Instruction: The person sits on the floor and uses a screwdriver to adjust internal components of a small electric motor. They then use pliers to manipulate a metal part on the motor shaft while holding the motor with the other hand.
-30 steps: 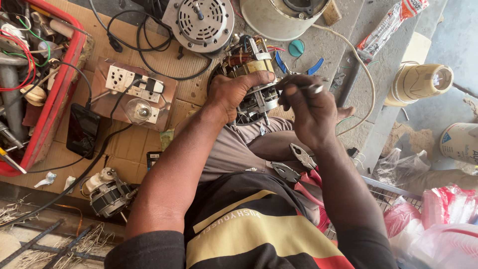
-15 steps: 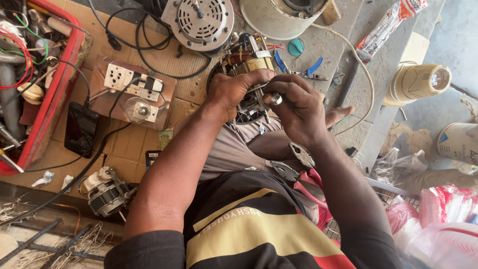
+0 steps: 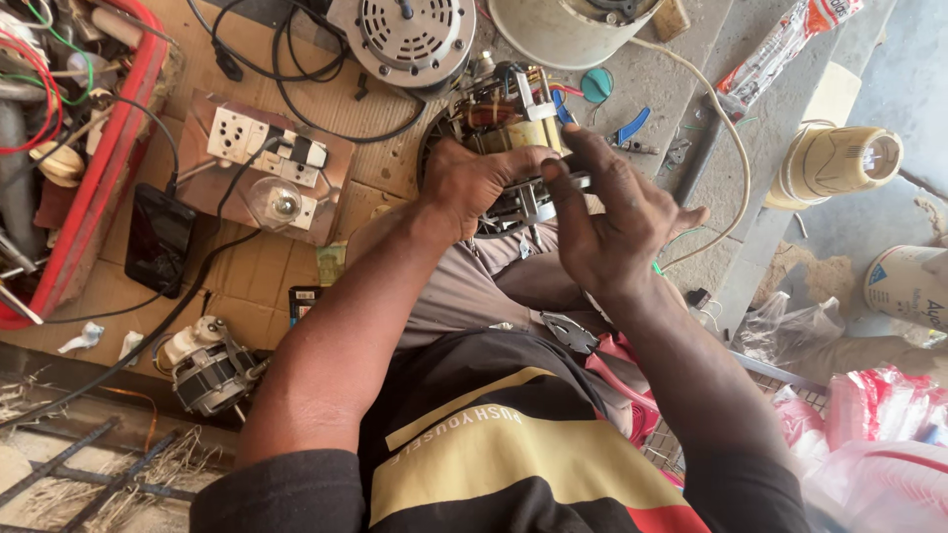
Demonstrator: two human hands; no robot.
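A small electric motor [image 3: 504, 109] with copper windings and a metal frame rests on my lap at the table edge. My left hand [image 3: 474, 183] grips its near side, fingers curled over the frame. My right hand [image 3: 617, 212] is against the motor's right side, thumb and forefinger pinched on a small metal part at the frame; what the fingertips hold is too small to tell. Pliers [image 3: 568, 331] with red handles lie on my lap below the hands.
A round fan motor [image 3: 405, 35] and a white drum [image 3: 568, 30] stand behind. A wooden switch board with a bulb [image 3: 267, 168], a black phone [image 3: 158, 237], a red tray of wires [image 3: 109, 168] and another small motor [image 3: 207, 370] lie left. A tape roll [image 3: 829, 163] sits right.
My right hand has come down from a raised position beside the motor and closed in on its right side. My left hand has kept its grip on the motor.
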